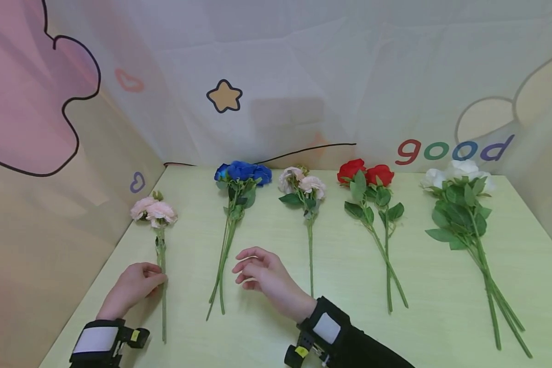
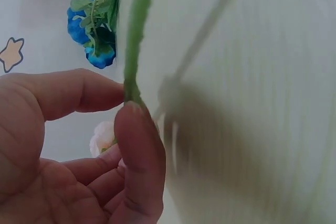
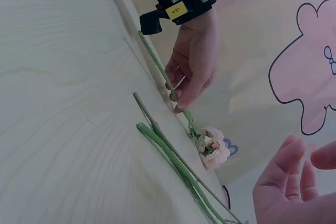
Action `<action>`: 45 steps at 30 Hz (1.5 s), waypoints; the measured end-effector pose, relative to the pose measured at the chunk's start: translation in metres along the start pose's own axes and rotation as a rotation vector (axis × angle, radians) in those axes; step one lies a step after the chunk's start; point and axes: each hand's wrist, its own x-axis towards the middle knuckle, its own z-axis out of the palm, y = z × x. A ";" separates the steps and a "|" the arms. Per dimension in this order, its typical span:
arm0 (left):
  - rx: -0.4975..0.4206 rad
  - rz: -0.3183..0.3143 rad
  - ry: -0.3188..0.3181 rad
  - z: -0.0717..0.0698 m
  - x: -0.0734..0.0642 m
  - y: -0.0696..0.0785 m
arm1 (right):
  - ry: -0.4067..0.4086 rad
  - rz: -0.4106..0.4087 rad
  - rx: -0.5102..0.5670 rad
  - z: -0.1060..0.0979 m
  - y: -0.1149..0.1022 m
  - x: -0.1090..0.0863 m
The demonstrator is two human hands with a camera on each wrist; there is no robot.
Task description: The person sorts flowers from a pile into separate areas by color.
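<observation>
My left hand [image 1: 135,287] pinches the green stem of a pale pink flower [image 1: 155,210] at the left of the table. In the left wrist view, thumb and index finger [image 2: 84,95] meet on the stem [image 2: 137,30]. My right hand [image 1: 273,280] hovers with loosely bent fingers and holds nothing. It is between the stems of the blue flowers [image 1: 244,173] and a second pale pink flower stem [image 1: 310,240]. The right wrist view shows the left hand [image 3: 195,59] on its stem, with the pink blossom [image 3: 214,148] beyond the fingers.
Red roses [image 1: 365,174] with two crossing stems lie right of the middle. White flowers [image 1: 460,176] with several stems lie at the far right. All blossoms point toward the printed backdrop [image 1: 285,66] behind the pale table [image 1: 349,327].
</observation>
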 end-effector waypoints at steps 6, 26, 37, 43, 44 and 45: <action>-0.064 -0.009 -0.007 0.005 0.004 0.002 | -0.007 -0.004 -0.004 -0.003 0.000 0.001; -0.316 0.065 -0.051 0.006 0.005 0.016 | 0.022 -0.021 -0.044 -0.016 -0.002 0.004; -0.265 0.159 -0.002 0.001 -0.003 0.046 | 0.051 -0.046 -0.068 -0.025 -0.008 0.003; -0.275 0.221 0.001 0.001 -0.005 0.070 | 0.081 -0.066 -0.085 -0.035 -0.011 -0.001; -0.276 0.233 0.000 0.002 -0.005 0.074 | 0.088 -0.071 -0.086 -0.038 -0.012 -0.001; -0.276 0.244 0.000 0.004 -0.004 0.078 | 0.095 -0.073 -0.087 -0.040 -0.013 -0.002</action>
